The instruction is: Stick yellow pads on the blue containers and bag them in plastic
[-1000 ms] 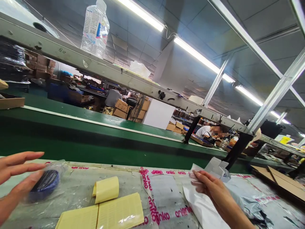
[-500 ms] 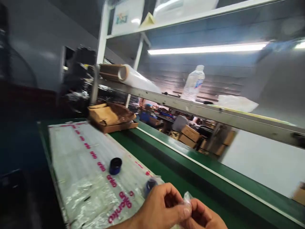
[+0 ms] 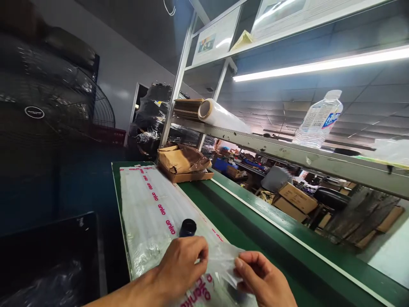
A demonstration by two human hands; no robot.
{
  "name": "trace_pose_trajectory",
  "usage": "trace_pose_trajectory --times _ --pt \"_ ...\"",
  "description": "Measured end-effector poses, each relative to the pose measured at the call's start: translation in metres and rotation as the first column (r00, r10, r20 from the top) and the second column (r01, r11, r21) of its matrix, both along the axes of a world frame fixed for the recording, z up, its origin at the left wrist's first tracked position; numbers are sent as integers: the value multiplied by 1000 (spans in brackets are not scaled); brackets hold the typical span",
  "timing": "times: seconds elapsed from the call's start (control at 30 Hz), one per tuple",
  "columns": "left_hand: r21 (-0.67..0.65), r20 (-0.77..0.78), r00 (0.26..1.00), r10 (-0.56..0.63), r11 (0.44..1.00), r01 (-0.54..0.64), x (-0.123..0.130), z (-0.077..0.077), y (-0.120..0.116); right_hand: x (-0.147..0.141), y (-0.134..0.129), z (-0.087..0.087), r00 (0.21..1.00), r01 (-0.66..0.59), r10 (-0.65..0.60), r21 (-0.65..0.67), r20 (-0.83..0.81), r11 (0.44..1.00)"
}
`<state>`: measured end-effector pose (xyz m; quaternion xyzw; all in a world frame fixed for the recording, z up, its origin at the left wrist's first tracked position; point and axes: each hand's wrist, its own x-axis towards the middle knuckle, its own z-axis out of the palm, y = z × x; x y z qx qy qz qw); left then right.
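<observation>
A thin clear plastic bag (image 3: 222,258) is stretched between my two hands. My left hand (image 3: 183,264) pinches its left side, fingers closed. My right hand (image 3: 263,277) grips the other side between thumb and fingers. Just beyond my left hand a dark blue round object (image 3: 188,227) stands on a white plastic sheet (image 3: 143,204) printed with pink lettering. Something dark shows low beneath the bag, partly hidden by my right hand.
A cardboard tray (image 3: 191,175) with brown paper sits at the far end of the green table (image 3: 204,200). Above runs a shelf with a plastic roll (image 3: 223,116) and a clear bottle (image 3: 319,121). A black bin (image 3: 47,256) is at lower left.
My hands have moved apart, spreading the plastic between them. The view has swung left, so a large fan and the black bin now show.
</observation>
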<state>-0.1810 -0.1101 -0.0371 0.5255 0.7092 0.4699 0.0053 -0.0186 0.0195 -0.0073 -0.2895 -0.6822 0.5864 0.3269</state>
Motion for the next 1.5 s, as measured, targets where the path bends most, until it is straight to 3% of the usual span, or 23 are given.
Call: trace_pose_trajectory --times 0.07,0.13,0.23,0.33,0.43,0.57,0.67,0.83,0.97,1.1,1.23,1.37,1.5 --pt "16 -41 997 65 998 -65 -14 2 -4 -18 3 3 996 44 -60 205 72 978" --pt "25 -67 991 119 993 -118 -26 3 -4 -36 5 4 979 78 -150 425 139 902" --pt "55 -87 982 165 985 -161 -44 4 1 -62 7 2 970 45 -178 595 165 802" --pt "83 -21 979 205 976 -203 -64 9 11 -86 10 -4 979 11 -134 609 156 793" --pt "103 112 964 243 962 -254 -85 10 27 -105 17 -18 984 -30 -71 547 163 837" --pt "101 311 931 190 968 -232 -111 -4 56 -123 27 -41 983 -44 -42 448 179 893" --pt "101 365 917 158 973 -207 -123 -16 71 -130 33 -47 981 5 -94 468 167 884" --pt "145 201 961 188 965 -219 -130 -23 68 -140 32 -48 981 24 -129 569 146 822" --pt "91 16 978 206 974 -206 -134 -31 53 -146 25 -65 972 -22 -121 592 201 806" --pt "23 -25 973 231 973 -231 -137 -40 40 -146 22 -83 950 -66 -123 573 286 817" --pt "18 -50 980 194 981 -193 -135 -43 24 -141 22 -90 935 -122 -104 582 339 804" --pt "28 -103 987 126 992 -123 -130 -49 8 -135 17 -96 933 -138 -126 658 337 740" --pt "28 -198 976 90 996 -86 -129 -58 2 -128 11 -105 933 -156 -164 771 319 617"
